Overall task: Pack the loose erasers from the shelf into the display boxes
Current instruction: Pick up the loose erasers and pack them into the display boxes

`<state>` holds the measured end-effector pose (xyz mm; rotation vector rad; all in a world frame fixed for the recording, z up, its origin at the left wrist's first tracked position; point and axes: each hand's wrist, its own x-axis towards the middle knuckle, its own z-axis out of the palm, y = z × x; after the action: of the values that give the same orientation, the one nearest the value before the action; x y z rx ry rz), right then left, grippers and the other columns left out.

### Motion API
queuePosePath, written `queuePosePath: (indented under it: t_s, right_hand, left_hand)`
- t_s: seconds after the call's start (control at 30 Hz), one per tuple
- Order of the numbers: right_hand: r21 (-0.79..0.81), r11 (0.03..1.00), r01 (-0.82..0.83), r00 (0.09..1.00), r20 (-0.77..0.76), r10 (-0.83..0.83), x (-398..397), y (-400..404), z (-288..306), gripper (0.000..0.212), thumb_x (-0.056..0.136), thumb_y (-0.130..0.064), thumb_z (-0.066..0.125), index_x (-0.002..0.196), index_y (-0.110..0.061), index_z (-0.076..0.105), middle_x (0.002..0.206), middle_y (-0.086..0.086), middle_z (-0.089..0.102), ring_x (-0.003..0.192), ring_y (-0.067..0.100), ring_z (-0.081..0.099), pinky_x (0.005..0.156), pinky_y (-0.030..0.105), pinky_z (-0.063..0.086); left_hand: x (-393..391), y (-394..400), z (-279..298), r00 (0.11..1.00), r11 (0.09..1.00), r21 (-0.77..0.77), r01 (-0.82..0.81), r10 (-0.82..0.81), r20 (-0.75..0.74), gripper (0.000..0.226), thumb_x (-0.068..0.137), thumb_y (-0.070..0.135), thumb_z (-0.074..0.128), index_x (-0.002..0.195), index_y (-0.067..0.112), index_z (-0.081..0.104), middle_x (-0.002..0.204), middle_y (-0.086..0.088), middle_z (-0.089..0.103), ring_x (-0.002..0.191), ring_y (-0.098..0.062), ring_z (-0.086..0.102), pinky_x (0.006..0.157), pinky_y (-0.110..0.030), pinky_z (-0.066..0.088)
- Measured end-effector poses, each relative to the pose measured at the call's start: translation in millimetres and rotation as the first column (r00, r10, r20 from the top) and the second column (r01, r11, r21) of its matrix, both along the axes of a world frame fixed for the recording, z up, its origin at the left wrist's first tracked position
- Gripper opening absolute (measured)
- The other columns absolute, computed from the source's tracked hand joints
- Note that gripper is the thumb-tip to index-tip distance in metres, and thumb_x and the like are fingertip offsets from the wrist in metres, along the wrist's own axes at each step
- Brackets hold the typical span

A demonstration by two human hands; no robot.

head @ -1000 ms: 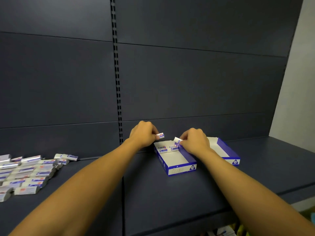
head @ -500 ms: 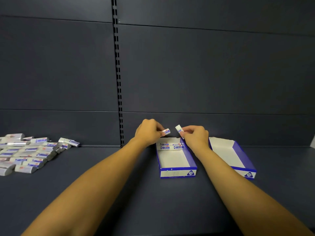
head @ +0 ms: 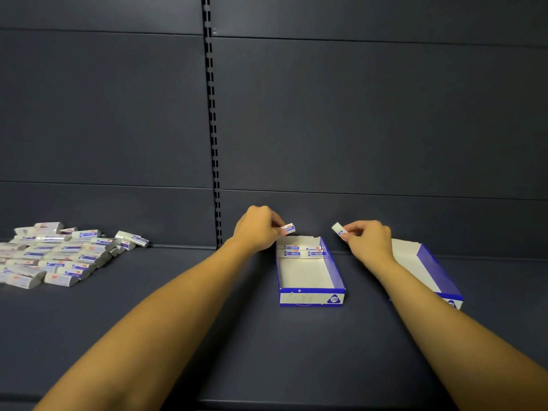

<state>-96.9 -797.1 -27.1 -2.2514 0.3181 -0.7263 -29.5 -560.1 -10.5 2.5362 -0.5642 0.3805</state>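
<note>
Right hand [head: 369,240] has swung right since half a second ago, off the near box [head: 311,298] and out over the gap toward the second box [head: 427,262]; left hand [head: 256,229] has barely shifted, holding at the near box's back left corner; both arms are still stretched forward over the shelf [head: 184,292].

Left hand: thumb and fingertips pinch one eraser [head: 288,228] by its end, label side facing the camera, held just above the box's back rim; other fingers curled in.

Right hand: thumb and fingertips pinch a second eraser [head: 338,229], white end sticking out to the left, tilted; held in the air between the two boxes, touching neither.

Boxes: 2, blue and white, both open-topped, side by side on the shelf with a gap between them; the near one is marked 2B on its front wall; the second is partly hidden by the right forearm, inside looks bare where visible.

Packed erasers [head: 302,252]: about 4 in the near box, lying flat in a row against the back wall; exact count hard to read.

Loose pile [head: 59,256]: far left on the shelf, well apart from the boxes; several dozen, too jumbled to count, some cut off by the frame edge.
</note>
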Motion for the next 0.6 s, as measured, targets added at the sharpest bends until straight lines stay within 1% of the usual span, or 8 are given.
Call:
queuePosePath:
  t_s: [0.1,0.2,0.23,0.3,0.37,0.47,0.53,0.6]
  right_hand:
    - [-0.028,0.999,-0.043,0.999,0.027,0.044,5,13,4,0.017,0.089,-0.017,0.073,0.104,-0.011,0.077,0.100,0.006,0.074,0.082,0.013,0.061,0.071,0.020,0.043]
    - [-0.035,0.994,-0.102,0.994,0.042,0.104,10,28,6,0.018,0.090,-0.021,0.073,0.105,-0.012,0.076,0.100,0.000,0.074,0.080,0.008,0.059,0.059,0.011,0.037]
    - [-0.029,0.991,-0.128,0.991,0.035,0.129,10,32,5,0.019,0.090,-0.022,0.072,0.106,-0.012,0.075,0.097,-0.003,0.072,0.079,0.007,0.059,0.058,0.010,0.037]
    - [0.003,0.984,-0.177,0.984,0.024,0.177,10,39,-1,0.019,0.090,-0.022,0.073,0.106,-0.013,0.073,0.091,-0.007,0.066,0.075,0.006,0.059,0.057,0.011,0.039]
    - [0.059,0.977,-0.205,0.978,0.038,0.203,12,42,-7,0.017,0.088,-0.021,0.074,0.104,-0.013,0.073,0.089,-0.006,0.068,0.072,0.006,0.063,0.057,0.013,0.043]
    - [0.124,0.967,-0.225,0.974,0.041,0.221,14,41,-13,0.013,0.087,-0.022,0.076,0.098,-0.017,0.072,0.084,-0.008,0.068,0.072,0.007,0.067,0.055,0.013,0.045]
    - [0.135,0.963,-0.231,0.973,0.034,0.229,15,37,-14,0.009,0.087,-0.021,0.076,0.092,-0.022,0.069,0.080,-0.010,0.066,0.067,0.002,0.064,0.053,0.010,0.043]
    - [0.130,0.964,-0.231,0.973,0.024,0.230,16,34,-15,0.009,0.086,-0.020,0.076,0.089,-0.024,0.069,0.077,-0.012,0.065,0.066,0.000,0.062,0.051,0.008,0.041]
  left_hand:
    - [-2,-1,1,1.000,1.000,0.017,0.010,-0.010,0.003,0.023,0.094,0.027,0.069,0.113,0.017,0.077,0.112,-0.002,0.074,0.091,-0.018,0.066,0.083,-0.037,0.059]
    - [-5,-2,3,0.999,0.999,0.040,0.032,-0.033,0.006,0.021,0.093,0.028,0.070,0.110,0.020,0.078,0.109,0.000,0.075,0.089,-0.016,0.066,0.080,-0.035,0.059]
    - [-6,-3,3,0.999,0.999,0.022,0.038,-0.038,0.005,0.020,0.092,0.028,0.071,0.109,0.021,0.079,0.107,0.002,0.075,0.089,-0.015,0.065,0.079,-0.034,0.059]
    - [-8,-5,1,0.999,0.997,-0.064,0.046,-0.046,-0.005,0.019,0.091,0.027,0.073,0.107,0.021,0.079,0.104,0.003,0.075,0.087,-0.013,0.064,0.078,-0.033,0.058]
    - [-11,-8,-3,0.998,0.990,-0.127,0.062,-0.063,-0.007,0.019,0.091,0.027,0.073,0.107,0.019,0.080,0.103,0.003,0.075,0.085,-0.012,0.064,0.074,-0.028,0.056]
    - [-14,-11,-12,0.996,0.985,-0.146,0.091,-0.093,-0.005,0.020,0.092,0.027,0.072,0.109,0.019,0.079,0.104,0.003,0.074,0.086,-0.011,0.063,0.073,-0.024,0.054]
    - [-13,-10,-20,0.995,0.987,-0.130,0.099,-0.102,-0.013,0.019,0.091,0.028,0.072,0.108,0.022,0.080,0.103,0.005,0.073,0.089,-0.011,0.063,0.076,-0.028,0.056]
    - [-8,-9,-30,0.996,0.994,-0.058,0.088,-0.089,-0.017,0.017,0.089,0.028,0.074,0.105,0.027,0.080,0.102,0.006,0.073,0.096,-0.015,0.062,0.081,-0.036,0.056]
